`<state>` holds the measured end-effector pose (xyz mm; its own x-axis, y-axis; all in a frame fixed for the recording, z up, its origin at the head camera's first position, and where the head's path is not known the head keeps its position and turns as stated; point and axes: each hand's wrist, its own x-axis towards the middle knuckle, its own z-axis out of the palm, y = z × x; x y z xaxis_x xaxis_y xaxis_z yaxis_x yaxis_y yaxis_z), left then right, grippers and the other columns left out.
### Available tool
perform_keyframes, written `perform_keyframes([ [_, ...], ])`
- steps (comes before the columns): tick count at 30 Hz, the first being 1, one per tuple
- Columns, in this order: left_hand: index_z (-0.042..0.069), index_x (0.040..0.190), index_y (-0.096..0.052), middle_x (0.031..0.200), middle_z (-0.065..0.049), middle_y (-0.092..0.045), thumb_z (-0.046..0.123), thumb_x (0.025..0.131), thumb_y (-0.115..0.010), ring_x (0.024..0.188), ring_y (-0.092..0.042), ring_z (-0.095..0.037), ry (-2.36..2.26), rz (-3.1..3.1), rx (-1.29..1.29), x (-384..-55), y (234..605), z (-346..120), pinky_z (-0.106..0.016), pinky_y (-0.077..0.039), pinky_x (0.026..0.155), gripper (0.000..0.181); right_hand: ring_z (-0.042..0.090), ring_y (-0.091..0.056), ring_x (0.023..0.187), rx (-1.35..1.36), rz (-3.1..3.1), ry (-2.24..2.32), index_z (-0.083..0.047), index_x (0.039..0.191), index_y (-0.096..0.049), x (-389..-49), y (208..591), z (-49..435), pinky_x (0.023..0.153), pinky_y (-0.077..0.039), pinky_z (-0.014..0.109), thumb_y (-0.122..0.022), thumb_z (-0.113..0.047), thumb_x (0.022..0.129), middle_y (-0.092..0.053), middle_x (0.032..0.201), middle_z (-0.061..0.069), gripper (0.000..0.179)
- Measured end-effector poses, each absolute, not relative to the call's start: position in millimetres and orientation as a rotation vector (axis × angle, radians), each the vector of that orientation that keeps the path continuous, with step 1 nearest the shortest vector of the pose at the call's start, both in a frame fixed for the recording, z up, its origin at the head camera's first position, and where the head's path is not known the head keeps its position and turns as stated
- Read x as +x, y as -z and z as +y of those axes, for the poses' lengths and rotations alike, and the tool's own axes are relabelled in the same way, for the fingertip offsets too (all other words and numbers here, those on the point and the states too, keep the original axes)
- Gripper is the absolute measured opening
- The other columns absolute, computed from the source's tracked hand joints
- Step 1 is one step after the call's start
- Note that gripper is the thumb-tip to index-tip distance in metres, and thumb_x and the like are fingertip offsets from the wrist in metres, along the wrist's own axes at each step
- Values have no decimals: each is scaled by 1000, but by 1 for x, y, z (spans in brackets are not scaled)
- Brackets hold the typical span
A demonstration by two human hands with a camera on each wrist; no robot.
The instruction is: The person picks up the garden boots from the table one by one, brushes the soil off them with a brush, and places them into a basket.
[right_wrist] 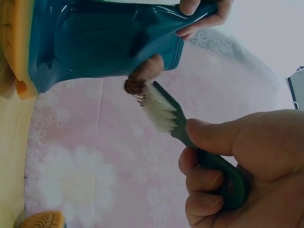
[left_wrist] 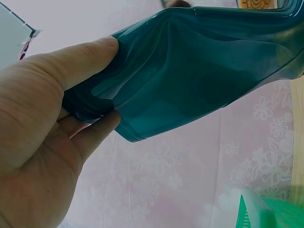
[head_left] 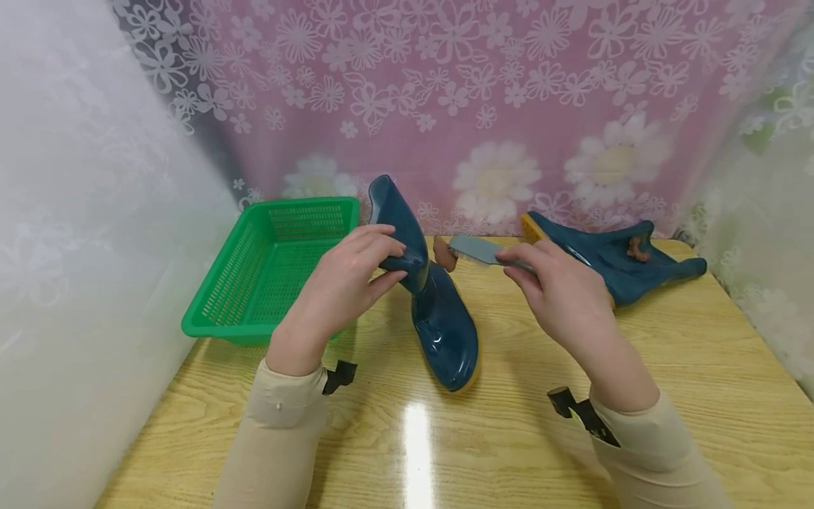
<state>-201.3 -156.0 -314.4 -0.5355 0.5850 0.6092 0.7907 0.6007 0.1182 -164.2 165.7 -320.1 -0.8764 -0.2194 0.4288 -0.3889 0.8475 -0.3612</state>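
A blue rubber boot (head_left: 444, 332) stands on its yellow sole, its shaft bent over toward the left. My left hand (head_left: 346, 283) pinches the upper shaft between thumb and fingers, folding the rubber, as the left wrist view shows closely. My right hand (head_left: 559, 290) grips a grey-green scrubbing brush (right_wrist: 178, 123) by its handle. The white bristles (right_wrist: 159, 111) are at a brown, mud-like lump (right_wrist: 147, 70) on the shaft's side, and their tips are dark there. In the head view the lump shows between the shaft and the brush head.
A green plastic basket (head_left: 193, 322) stands left of the boot. On the right a second blue boot (head_left: 572, 247) lies on its side, a brown lump (head_left: 638, 249) on its shaft. Behind the wooden table (head_left: 496, 438) hangs a pink flowered curtain (head_left: 407, 92).
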Motion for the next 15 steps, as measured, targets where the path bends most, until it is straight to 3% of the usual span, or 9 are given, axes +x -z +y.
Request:
perform_keyframes([
  [10, 3, 121, -74, 126, -13, -76, 10, 97, -88, 143, -59, -31, 519, -2293, -1096, -202, 315, -157, -44, -54, 113, 29, 19, -51, 60, 514, -2511, -581, -18, 128, -81, -161, 325, 157, 51, -38, 37, -78, -16, 105, -69, 102, 7, 23],
  [15, 3, 122, -74, 127, -13, -76, 11, 97, -88, 144, -58, -31, 519, -2303, -1090, -201, 315, -158, -43, -53, 113, 29, 23, -57, 60, 525, -2553, -499, -17, 126, -80, -161, 329, 150, 50, -44, 39, -80, -14, 104, -71, 106, 11, 23],
])
